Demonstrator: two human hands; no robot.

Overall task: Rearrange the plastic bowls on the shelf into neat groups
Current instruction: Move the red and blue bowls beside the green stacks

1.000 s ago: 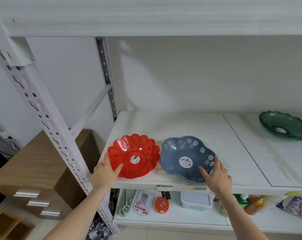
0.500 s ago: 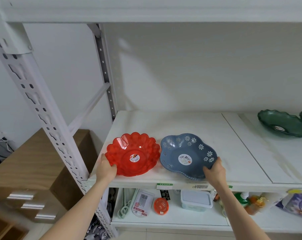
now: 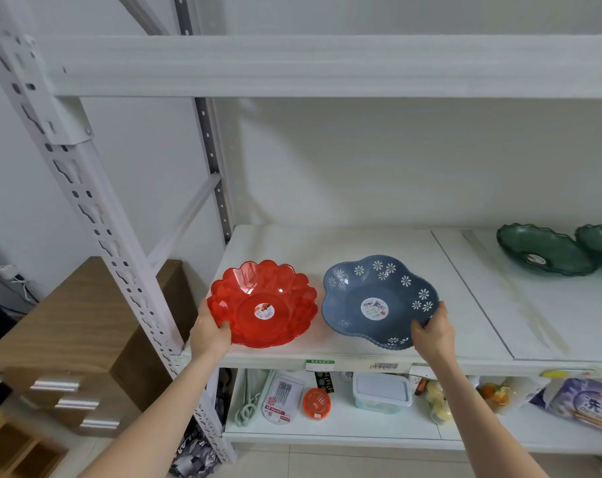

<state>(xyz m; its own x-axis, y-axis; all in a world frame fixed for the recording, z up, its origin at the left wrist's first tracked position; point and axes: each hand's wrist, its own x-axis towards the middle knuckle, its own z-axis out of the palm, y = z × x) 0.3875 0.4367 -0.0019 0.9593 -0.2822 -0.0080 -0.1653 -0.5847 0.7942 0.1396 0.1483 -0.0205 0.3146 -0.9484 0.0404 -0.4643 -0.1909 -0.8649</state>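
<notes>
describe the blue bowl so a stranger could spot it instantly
On the white shelf, two bowls are near the front edge. The blue bowl is the right one, its rim gripped by the right hand. Unlike the clear red bowl beside it, it is opaque with white daisies.

Pale wall [image 3: 396,160]; wooden drawer cabinet [image 3: 68,322] at left; tiled floor [image 3: 327,465].

On the shelf [image 3: 361,243], near its front edge, the leftmost bowl [image 3: 268,298] sat just beside the second bowl [image 3: 372,294]; the left hand [image 3: 209,334] gripped the first's front-left rim, the right hand [image 3: 432,334] the second's front-right rim; two further bowls [image 3: 544,251] lay far right, further back.
</notes>
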